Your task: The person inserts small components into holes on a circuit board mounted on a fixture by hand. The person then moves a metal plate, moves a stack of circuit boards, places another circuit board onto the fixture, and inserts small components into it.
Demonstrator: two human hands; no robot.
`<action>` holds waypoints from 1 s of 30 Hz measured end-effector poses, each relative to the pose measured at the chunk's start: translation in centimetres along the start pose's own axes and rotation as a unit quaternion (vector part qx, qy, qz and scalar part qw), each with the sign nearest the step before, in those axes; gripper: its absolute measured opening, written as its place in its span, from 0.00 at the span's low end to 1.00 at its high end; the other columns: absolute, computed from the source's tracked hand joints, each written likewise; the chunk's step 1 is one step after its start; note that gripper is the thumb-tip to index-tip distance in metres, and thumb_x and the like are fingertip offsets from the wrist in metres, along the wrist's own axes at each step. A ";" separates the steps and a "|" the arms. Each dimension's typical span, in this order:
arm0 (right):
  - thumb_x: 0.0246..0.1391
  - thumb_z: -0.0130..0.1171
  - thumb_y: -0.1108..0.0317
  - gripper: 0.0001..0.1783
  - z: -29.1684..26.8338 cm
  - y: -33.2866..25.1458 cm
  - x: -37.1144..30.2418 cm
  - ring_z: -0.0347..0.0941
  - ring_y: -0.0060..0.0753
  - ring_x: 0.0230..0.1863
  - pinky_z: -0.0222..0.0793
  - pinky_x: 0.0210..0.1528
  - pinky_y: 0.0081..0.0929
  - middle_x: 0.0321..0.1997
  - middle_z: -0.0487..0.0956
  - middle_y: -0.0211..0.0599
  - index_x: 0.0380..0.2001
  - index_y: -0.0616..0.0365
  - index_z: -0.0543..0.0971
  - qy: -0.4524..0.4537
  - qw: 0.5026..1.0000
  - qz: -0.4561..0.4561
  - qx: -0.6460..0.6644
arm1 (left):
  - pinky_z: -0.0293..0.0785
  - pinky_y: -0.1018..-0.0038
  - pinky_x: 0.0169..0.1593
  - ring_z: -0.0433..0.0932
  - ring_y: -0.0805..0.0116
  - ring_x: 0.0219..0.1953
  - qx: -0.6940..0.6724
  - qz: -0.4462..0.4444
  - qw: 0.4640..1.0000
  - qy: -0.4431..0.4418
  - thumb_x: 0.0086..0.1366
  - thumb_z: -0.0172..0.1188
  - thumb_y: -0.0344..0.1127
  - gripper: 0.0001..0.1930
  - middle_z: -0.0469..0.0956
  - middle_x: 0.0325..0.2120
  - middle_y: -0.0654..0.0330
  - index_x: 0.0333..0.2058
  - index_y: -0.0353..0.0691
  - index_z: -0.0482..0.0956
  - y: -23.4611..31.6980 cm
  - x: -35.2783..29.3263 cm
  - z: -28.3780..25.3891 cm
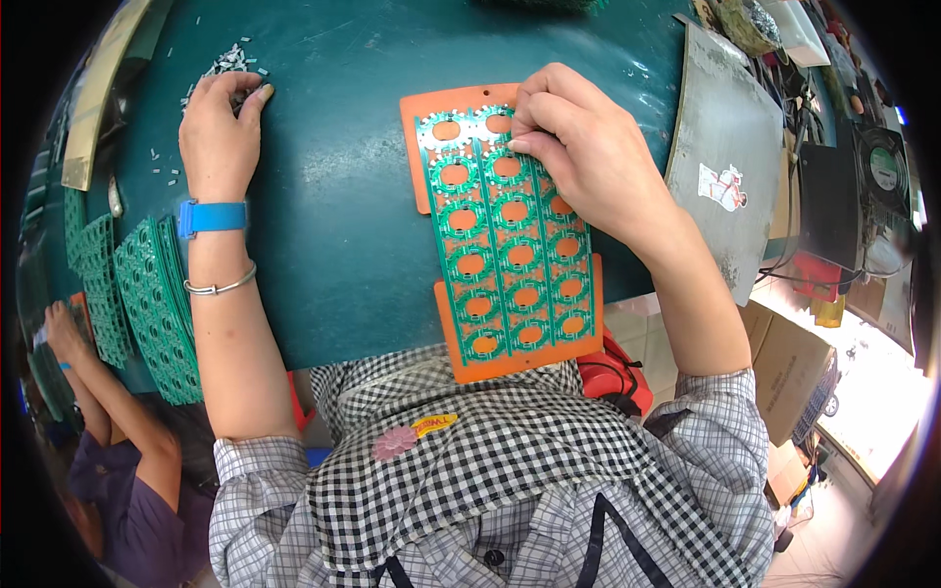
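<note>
A green circuit board panel (499,213) with rows of ring-shaped cutouts lies on an orange backing plate (530,367), which juts over the table's near edge. My right hand (578,137) is bent over the panel's far right part, thumb and fingers pinched together. Whatever sits between those fingertips is too small or hidden to name. Small pale parts dot the panel's far rows. At the far left my left hand (222,127) rests by a heap of small white-grey pieces (231,61), its fingers curled down. Its fingertips are partly hidden.
Stacked green panels (157,304) stand at the left, near another person's arm (108,392). A grey metal sheet (725,147) with a sticker lies on the right. Beyond it are cables and a black fan-like device (882,169). A cardboard box (784,372) is below right.
</note>
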State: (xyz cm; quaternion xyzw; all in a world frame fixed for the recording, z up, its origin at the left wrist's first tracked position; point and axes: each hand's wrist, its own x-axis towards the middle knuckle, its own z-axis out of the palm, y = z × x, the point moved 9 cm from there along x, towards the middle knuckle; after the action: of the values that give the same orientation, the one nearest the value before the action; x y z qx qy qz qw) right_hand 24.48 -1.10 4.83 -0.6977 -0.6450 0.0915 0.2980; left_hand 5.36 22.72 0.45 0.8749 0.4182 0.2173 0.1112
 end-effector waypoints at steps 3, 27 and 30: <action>0.50 0.63 0.72 0.06 0.7 0.3 0.1 0.75 0.43 0.42 0.74 0.41 0.39 0.38 0.75 0.36 0.30 0.61 0.76 -0.013 1.000 -0.002 -0.007 | 0.76 0.72 0.41 0.81 0.65 0.35 0.009 0.012 1.000 -0.007 0.61 0.66 0.37 0.09 0.81 0.36 0.59 0.38 0.41 0.84 0.7 -0.3 0.1; 0.46 0.65 0.70 0.10 1.4 -2.6 0.0 0.74 0.41 0.48 0.75 0.44 0.37 0.42 0.75 0.35 0.32 0.59 0.76 -0.054 0.981 -0.045 -0.183 | 0.63 0.86 0.27 0.68 0.82 0.26 -0.606 -0.187 0.761 -0.138 0.72 0.56 0.34 0.12 0.78 0.30 0.66 0.46 0.31 0.80 4.5 -6.9 -0.4; 0.45 0.66 0.71 0.10 0.8 -1.6 0.0 0.74 0.41 0.47 0.75 0.45 0.37 0.42 0.76 0.36 0.31 0.59 0.77 -0.042 0.992 -0.047 -0.112 | 0.70 0.84 0.31 0.73 0.79 0.28 -0.623 -0.194 0.737 -0.179 0.71 0.56 0.30 0.14 0.80 0.33 0.61 0.51 0.29 0.78 7.8 -9.2 0.1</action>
State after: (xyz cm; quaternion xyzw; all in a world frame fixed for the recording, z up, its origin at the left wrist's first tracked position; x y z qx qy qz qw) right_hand 22.72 -0.84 5.01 -0.6910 -0.6955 0.0339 0.1941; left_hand 5.65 10.65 0.68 0.5330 0.3227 0.2424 0.7436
